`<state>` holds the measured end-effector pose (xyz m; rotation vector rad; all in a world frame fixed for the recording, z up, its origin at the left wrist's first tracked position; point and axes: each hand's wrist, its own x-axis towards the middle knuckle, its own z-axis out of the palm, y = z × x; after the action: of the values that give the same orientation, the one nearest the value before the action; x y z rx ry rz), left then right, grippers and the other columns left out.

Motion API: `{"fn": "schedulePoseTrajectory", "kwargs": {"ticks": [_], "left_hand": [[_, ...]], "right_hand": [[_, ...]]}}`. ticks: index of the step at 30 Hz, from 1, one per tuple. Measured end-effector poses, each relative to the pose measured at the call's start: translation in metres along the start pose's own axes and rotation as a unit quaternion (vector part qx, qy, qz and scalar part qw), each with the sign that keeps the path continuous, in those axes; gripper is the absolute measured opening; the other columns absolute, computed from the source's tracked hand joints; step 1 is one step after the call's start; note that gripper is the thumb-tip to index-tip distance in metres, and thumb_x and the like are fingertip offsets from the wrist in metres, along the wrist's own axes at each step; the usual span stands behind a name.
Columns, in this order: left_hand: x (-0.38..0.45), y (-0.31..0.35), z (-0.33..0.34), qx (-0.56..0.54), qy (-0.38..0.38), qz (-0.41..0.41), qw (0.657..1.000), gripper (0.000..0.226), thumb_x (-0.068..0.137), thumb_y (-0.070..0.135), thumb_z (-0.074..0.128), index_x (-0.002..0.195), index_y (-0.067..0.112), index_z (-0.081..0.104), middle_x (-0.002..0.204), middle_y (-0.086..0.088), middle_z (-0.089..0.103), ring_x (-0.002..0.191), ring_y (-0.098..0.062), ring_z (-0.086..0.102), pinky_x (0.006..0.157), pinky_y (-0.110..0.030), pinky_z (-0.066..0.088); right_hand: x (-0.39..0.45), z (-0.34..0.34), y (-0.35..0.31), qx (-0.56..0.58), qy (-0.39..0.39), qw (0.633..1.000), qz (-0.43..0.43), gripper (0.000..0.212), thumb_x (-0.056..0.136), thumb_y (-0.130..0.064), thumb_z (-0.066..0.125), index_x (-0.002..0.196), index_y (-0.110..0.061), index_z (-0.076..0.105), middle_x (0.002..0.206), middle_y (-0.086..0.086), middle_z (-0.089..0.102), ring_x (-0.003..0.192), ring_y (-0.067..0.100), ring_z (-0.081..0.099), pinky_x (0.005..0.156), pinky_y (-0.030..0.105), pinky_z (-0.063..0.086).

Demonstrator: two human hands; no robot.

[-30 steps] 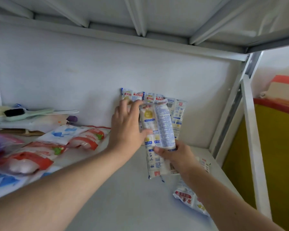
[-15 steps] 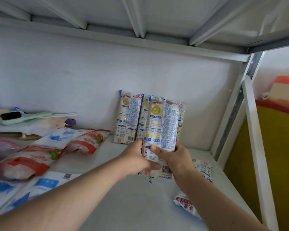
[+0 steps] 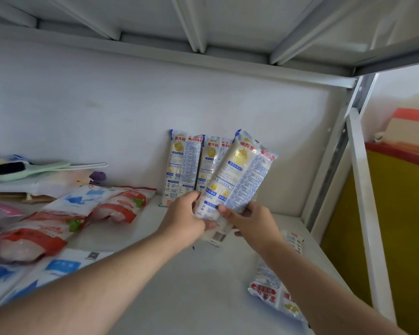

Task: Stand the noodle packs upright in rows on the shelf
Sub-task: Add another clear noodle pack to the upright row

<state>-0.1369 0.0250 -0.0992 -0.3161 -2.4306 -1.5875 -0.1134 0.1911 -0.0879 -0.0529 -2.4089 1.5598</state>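
Note:
A white and blue noodle pack (image 3: 237, 175) is tilted to the right above the shelf (image 3: 179, 274), held at its lower end by both hands. My left hand (image 3: 183, 220) grips its bottom left; my right hand (image 3: 249, 221) grips its bottom right. Behind it, upright noodle packs (image 3: 183, 165) lean in a row against the back wall; part of the row is hidden by the held pack. Another noodle pack (image 3: 276, 293) lies flat at the right, partly under my right forearm.
Red and white food bags (image 3: 121, 204) and blue and white bags (image 3: 65, 264) lie on the shelf's left half. A brush (image 3: 17, 169) rests on a stack at the far left. The upper shelf's ribs hang overhead, and a metal upright (image 3: 334, 151) bounds the right.
My left hand came off the row at the back wall and took the held pack's lower end. The pack, upright half a second ago, now leans to the right.

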Motion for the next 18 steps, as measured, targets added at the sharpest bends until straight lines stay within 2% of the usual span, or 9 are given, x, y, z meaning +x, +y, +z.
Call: {"fn": "schedulePoseTrajectory", "kwargs": {"ticks": [2, 4, 7, 9, 10, 12, 13, 15, 18], "left_hand": [[0.007, 0.009, -0.010, 0.032, 0.036, 0.017, 0.999, 0.034, 0.066, 0.012, 0.089, 0.090, 0.022, 0.067, 0.083, 0.008, 0.073, 0.075, -0.016, 0.069, 0.063, -0.025, 0.051], [0.013, 0.022, -0.022, 0.087, 0.063, 0.045, 0.993, 0.026, 0.072, 0.016, 0.086, 0.089, 0.024, 0.068, 0.079, 0.009, 0.068, 0.072, -0.017, 0.063, 0.057, -0.022, 0.041], [0.016, 0.038, -0.033, 0.187, 0.056, 0.093, 0.976, 0.036, 0.079, 0.016, 0.081, 0.112, 0.024, 0.071, 0.095, 0.004, 0.069, 0.088, -0.021, 0.064, 0.071, -0.022, 0.042], [0.017, 0.043, -0.035, 0.236, 0.049, 0.136, 0.961, 0.044, 0.079, 0.015, 0.079, 0.121, 0.024, 0.069, 0.112, -0.001, 0.071, 0.103, -0.025, 0.065, 0.081, -0.025, 0.046], [0.018, 0.045, -0.036, 0.257, 0.048, 0.159, 0.952, 0.044, 0.079, 0.017, 0.078, 0.121, 0.025, 0.068, 0.114, -0.003, 0.070, 0.106, -0.026, 0.064, 0.084, -0.028, 0.048], [0.018, 0.051, -0.036, 0.285, 0.046, 0.199, 0.937, 0.040, 0.079, 0.018, 0.078, 0.117, 0.027, 0.069, 0.109, -0.002, 0.070, 0.105, -0.025, 0.061, 0.085, -0.032, 0.048], [0.017, 0.056, -0.035, 0.299, 0.043, 0.224, 0.927, 0.036, 0.079, 0.018, 0.077, 0.113, 0.025, 0.069, 0.104, -0.001, 0.069, 0.103, -0.025, 0.059, 0.084, -0.033, 0.047], [0.018, 0.064, -0.034, 0.334, 0.030, 0.282, 0.899, 0.030, 0.078, 0.015, 0.077, 0.107, 0.022, 0.070, 0.098, 0.002, 0.068, 0.099, -0.023, 0.056, 0.082, -0.033, 0.043], [0.025, 0.069, -0.030, 0.370, 0.024, 0.343, 0.863, 0.035, 0.077, 0.018, 0.079, 0.111, 0.023, 0.070, 0.103, 0.006, 0.069, 0.101, -0.021, 0.054, 0.087, -0.034, 0.037]], "right_hand": [[0.000, -0.006, -0.006, -0.123, 0.010, 0.992, -0.009, 0.039, 0.083, -0.053, 0.078, 0.099, -0.018, 0.071, 0.089, -0.003, 0.078, 0.084, 0.023, 0.076, 0.079, 0.043, 0.062], [-0.004, -0.012, -0.016, -0.275, 0.040, 0.958, -0.066, 0.032, 0.088, -0.054, 0.071, 0.098, -0.023, 0.070, 0.090, -0.006, 0.074, 0.087, 0.021, 0.072, 0.076, 0.035, 0.057], [-0.010, -0.016, -0.033, -0.334, 0.135, 0.894, -0.268, 0.023, 0.090, -0.039, 0.073, 0.102, -0.020, 0.067, 0.095, -0.003, 0.071, 0.089, 0.024, 0.068, 0.071, 0.032, 0.052], [-0.002, -0.014, -0.038, -0.370, 0.161, 0.845, -0.351, 0.041, 0.081, -0.035, 0.081, 0.114, -0.017, 0.065, 0.110, 0.003, 0.067, 0.101, 0.029, 0.064, 0.082, 0.038, 0.050], [0.003, -0.015, -0.039, -0.409, 0.144, 0.833, -0.345, 0.055, 0.078, -0.038, 0.083, 0.125, -0.017, 0.062, 0.119, 0.004, 0.065, 0.110, 0.030, 0.061, 0.092, 0.042, 0.048], [0.011, -0.020, -0.041, -0.460, 0.064, 0.845, -0.265, 0.067, 0.079, -0.046, 0.080, 0.137, -0.023, 0.055, 0.129, 0.001, 0.063, 0.120, 0.028, 0.058, 0.102, 0.040, 0.040], [0.014, -0.025, -0.042, -0.453, 0.029, 0.863, -0.223, 0.059, 0.081, -0.046, 0.079, 0.132, -0.026, 0.057, 0.123, -0.001, 0.065, 0.115, 0.026, 0.061, 0.098, 0.038, 0.041], [0.020, -0.034, -0.037, -0.378, -0.001, 0.910, -0.173, 0.035, 0.081, -0.039, 0.082, 0.107, -0.026, 0.064, 0.093, -0.007, 0.066, 0.090, 0.024, 0.063, 0.077, 0.035, 0.045], [0.022, -0.044, -0.025, -0.294, 0.029, 0.941, -0.162, 0.027, 0.076, -0.030, 0.087, 0.091, -0.024, 0.065, 0.073, -0.008, 0.061, 0.071, 0.022, 0.058, 0.061, 0.033, 0.042]]}}
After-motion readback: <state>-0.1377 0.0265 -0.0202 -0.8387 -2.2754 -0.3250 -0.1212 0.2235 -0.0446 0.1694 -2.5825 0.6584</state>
